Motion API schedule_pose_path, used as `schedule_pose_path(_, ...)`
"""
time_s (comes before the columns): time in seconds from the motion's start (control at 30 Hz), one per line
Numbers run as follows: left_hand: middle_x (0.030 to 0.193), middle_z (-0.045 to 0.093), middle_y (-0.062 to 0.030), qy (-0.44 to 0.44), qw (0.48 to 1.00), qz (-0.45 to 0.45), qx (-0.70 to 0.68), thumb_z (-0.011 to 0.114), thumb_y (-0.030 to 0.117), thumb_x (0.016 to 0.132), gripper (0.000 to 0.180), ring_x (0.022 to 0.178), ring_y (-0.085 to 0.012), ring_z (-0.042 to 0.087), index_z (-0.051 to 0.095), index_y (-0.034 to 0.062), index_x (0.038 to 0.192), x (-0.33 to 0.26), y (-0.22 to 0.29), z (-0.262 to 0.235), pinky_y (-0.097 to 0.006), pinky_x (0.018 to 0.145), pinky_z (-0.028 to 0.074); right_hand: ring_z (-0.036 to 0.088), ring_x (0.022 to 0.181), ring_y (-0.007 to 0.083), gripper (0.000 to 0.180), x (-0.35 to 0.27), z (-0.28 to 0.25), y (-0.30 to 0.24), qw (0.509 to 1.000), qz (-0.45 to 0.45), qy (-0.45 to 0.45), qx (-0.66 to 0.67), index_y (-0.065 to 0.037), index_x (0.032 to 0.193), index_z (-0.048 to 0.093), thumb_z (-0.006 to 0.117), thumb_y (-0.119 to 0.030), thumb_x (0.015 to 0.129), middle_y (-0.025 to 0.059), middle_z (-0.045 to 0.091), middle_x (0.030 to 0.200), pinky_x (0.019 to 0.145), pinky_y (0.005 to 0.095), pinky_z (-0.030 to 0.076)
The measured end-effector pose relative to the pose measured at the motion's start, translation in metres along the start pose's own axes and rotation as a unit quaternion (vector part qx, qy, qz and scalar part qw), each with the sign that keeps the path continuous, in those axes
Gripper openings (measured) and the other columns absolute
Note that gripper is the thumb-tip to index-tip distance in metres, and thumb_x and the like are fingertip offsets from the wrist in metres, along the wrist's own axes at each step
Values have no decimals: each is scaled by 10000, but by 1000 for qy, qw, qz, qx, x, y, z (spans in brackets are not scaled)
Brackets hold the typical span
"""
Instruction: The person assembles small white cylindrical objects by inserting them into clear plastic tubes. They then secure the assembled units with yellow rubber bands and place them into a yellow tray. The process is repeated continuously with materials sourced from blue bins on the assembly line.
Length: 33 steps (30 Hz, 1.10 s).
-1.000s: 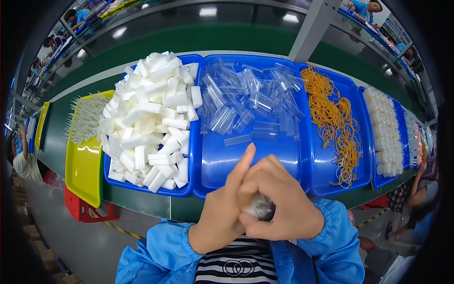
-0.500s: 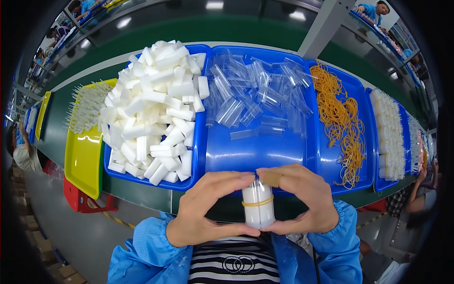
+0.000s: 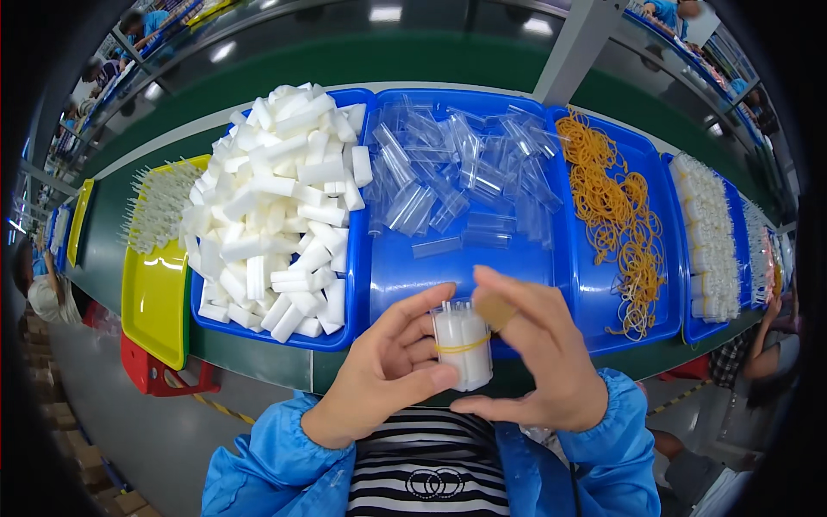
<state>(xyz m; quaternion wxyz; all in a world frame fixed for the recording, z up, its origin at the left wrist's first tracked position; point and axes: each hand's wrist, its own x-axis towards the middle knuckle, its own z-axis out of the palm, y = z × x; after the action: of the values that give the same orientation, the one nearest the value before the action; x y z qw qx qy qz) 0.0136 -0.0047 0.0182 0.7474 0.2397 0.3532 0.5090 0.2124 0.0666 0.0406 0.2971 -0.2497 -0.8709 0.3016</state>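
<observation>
My left hand (image 3: 372,369) is closed on a bundle of clear plastic tubes (image 3: 469,366) with white pieces inside. A yellow rubber band (image 3: 462,348) runs round the bundle's middle, and thin white tips stick up at its top. Its fingers press the bundle's left side, with the thumb in front. Beside the bundle's right side is my right hand (image 3: 551,362), its fingers and thumb spread apart and slightly blurred. It has a tan wrap on one finger. Whether a fingertip touches the bundle I cannot tell. Both hands are in front of the blue tray (image 3: 413,284) of loose clear tubes (image 3: 469,164).
Left stands a blue tray heaped with white foam blocks (image 3: 284,185), beyond it a yellow tray (image 3: 155,302) with thin white-tipped pieces. On the right are orange rubber bands (image 3: 616,198) in a blue tray, then banded white bundles (image 3: 705,233). A grey post (image 3: 573,56) rises behind.
My right hand has come off the bundle and opened, its fingers now apart from the thumb. The bundle has tilted so its top shows, and my left hand keeps hold of it.
</observation>
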Motion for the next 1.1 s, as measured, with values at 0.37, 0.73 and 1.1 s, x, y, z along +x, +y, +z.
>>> schedule_pose_path(0.37,1395,478,-189,-33,853,255,454,889,124,697,769,1216,-285,563,526,-2,1364,-7,-1,-12,-386,955,556,650,1001,311,674,-10,-4,7,999,-7,-9,32,12,1216,607,874,-134,615,158,620,1221,834,384,548)
schedule_pose_path(0.73,1465,362,-173,-22,987,111,112,762,-8,822,879,1275,-282,519,237,23,1526,0,-4,2,-409,1045,477,629,1025,340,669,1,-3,0,998,-44,8,-36,17,1212,590,854,-163,624,168,595,1230,809,395,553)
schedule_pose_path(1.1,1420,451,-185,-72,997,-14,-6,598,66,965,666,1301,-297,509,241,-3,1522,-2,-6,0,-410,1078,440,639,996,336,711,-2,-6,4,1000,-17,5,17,1,1233,576,874,-152,606,172,608,1234,814,390,548)
